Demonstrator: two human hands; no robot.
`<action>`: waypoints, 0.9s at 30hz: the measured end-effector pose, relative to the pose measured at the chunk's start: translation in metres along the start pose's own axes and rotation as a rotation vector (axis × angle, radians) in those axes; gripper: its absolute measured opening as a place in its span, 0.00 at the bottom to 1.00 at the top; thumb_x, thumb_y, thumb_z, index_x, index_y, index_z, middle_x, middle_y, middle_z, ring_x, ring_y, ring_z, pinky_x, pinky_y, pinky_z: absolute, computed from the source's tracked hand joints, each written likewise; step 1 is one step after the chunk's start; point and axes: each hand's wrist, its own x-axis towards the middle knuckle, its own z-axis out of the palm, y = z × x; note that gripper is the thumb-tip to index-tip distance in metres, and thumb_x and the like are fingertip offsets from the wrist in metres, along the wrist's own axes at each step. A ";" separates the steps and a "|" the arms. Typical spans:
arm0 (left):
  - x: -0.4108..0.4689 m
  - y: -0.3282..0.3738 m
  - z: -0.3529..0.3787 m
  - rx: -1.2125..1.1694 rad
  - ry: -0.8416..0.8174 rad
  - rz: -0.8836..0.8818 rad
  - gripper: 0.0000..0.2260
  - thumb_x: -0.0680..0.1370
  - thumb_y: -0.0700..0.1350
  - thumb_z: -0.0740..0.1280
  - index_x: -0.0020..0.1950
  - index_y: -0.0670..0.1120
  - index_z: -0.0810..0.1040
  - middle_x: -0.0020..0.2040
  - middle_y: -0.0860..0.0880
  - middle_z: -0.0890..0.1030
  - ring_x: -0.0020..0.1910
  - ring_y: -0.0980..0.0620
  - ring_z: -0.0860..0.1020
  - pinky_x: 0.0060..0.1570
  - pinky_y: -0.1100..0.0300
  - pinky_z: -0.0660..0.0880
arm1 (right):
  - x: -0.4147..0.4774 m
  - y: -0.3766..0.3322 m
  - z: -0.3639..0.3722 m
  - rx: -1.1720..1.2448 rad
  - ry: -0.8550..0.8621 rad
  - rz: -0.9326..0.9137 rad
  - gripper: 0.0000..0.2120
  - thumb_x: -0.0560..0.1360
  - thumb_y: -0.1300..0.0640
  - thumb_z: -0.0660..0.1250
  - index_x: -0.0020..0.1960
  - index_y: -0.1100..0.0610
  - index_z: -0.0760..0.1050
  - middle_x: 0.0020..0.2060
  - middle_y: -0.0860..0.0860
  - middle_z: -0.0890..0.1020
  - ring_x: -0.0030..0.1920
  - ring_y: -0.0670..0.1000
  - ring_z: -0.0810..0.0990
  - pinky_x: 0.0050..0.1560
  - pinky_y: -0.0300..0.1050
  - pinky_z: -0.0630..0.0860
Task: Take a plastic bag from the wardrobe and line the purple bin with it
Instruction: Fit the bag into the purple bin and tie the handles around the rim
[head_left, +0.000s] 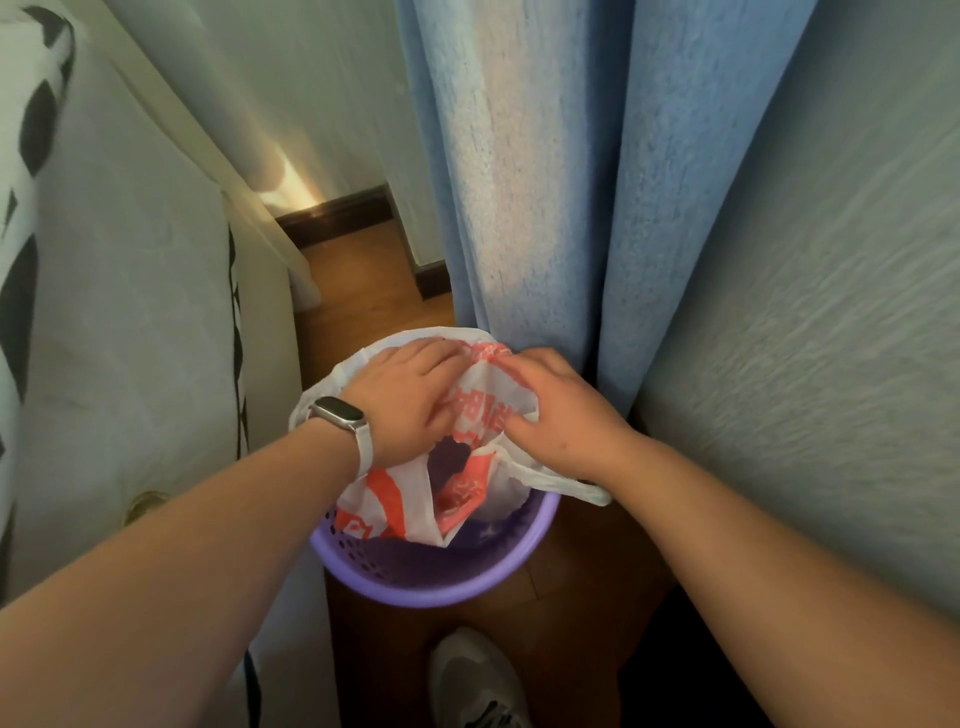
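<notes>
The purple bin (415, 582) stands on the wooden floor between the bed and the blue curtain; its perforated wall and near rim show. A white plastic bag (395, 509) with orange print lies crumpled in its mouth, draped over the far and left rim, with one handle trailing over the right rim. My left hand (405, 400), a watch on its wrist, grips the bag at the far left of the bin. My right hand (561, 410) pinches the bag's edge at the far right. The bag's opening gapes between the hands.
A bed with white and black patterned bedding (130, 338) is close on the left. A blue curtain (649, 208) hangs right behind the bin. My grey shoe (472, 680) stands on the wooden floor (363, 291) just in front of the bin.
</notes>
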 end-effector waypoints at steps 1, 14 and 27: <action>-0.001 -0.001 0.002 0.005 0.013 -0.015 0.30 0.75 0.58 0.51 0.76 0.50 0.62 0.75 0.49 0.64 0.75 0.47 0.62 0.72 0.47 0.61 | 0.001 -0.001 0.001 -0.003 0.046 -0.005 0.29 0.75 0.49 0.65 0.74 0.44 0.61 0.69 0.43 0.64 0.63 0.49 0.72 0.63 0.52 0.74; 0.017 -0.029 0.014 -0.068 0.053 -0.198 0.29 0.77 0.55 0.65 0.75 0.53 0.58 0.68 0.49 0.70 0.62 0.47 0.71 0.55 0.53 0.71 | 0.008 0.004 0.006 -0.037 -0.020 0.025 0.36 0.75 0.60 0.64 0.75 0.38 0.52 0.68 0.45 0.64 0.63 0.50 0.73 0.61 0.48 0.74; 0.016 -0.021 0.017 -0.063 0.139 -0.328 0.25 0.77 0.55 0.65 0.72 0.50 0.64 0.66 0.46 0.71 0.62 0.44 0.71 0.58 0.48 0.71 | 0.012 0.007 0.002 -0.035 0.030 0.068 0.32 0.74 0.55 0.65 0.74 0.38 0.57 0.67 0.48 0.68 0.64 0.52 0.72 0.64 0.51 0.72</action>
